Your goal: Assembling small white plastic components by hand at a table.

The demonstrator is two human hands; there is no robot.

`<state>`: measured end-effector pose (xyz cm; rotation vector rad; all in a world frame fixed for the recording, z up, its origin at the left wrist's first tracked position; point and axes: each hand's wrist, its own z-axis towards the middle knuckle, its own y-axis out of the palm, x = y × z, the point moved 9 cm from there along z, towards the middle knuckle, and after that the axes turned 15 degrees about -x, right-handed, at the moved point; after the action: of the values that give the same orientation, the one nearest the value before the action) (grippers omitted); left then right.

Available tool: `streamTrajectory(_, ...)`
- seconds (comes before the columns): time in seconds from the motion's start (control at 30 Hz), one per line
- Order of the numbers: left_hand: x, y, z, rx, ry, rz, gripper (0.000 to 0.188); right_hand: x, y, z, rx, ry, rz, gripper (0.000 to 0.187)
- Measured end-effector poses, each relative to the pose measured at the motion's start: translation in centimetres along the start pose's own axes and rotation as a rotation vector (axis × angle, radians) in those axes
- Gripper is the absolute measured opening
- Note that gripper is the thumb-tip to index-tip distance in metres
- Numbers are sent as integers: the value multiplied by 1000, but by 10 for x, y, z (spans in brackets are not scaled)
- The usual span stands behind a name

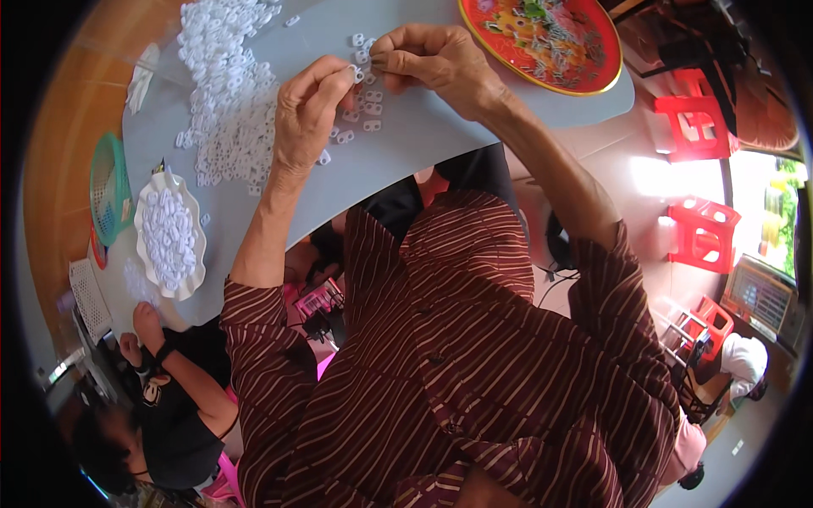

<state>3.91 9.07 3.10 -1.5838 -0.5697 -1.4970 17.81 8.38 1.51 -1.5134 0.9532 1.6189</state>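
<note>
My left hand (306, 110) pinches a small white plastic piece (357, 74) with holes between thumb and fingertips, above the grey table. Just to its right, my right hand (436, 66) has its thumb and finger pressed together. Whatever lies in that pinch is too small to make out. The fingertips of both hands are close to each other. Below and around them lie several loose white plastic pieces (373, 108) of the same kind. A big heap of white plastic pieces (229, 102) spreads to the left of my left hand.
At the upper right is a red round tray (584, 72) with small metal parts. A white scalloped dish (196, 254) of white pieces and a green basket (108, 190) stand left. Another person (182, 398) sits at lower left. Red stools (705, 235) are on the right.
</note>
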Motion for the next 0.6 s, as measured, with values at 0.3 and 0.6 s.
streamTrajectory(0.3,-1,-5,-2,42,24,11,20,19,6,11,108,-90,261,18)
streamTrajectory(0.6,-2,-9,-2,77,23,56,18,16,11,10,116,-129,306,21)
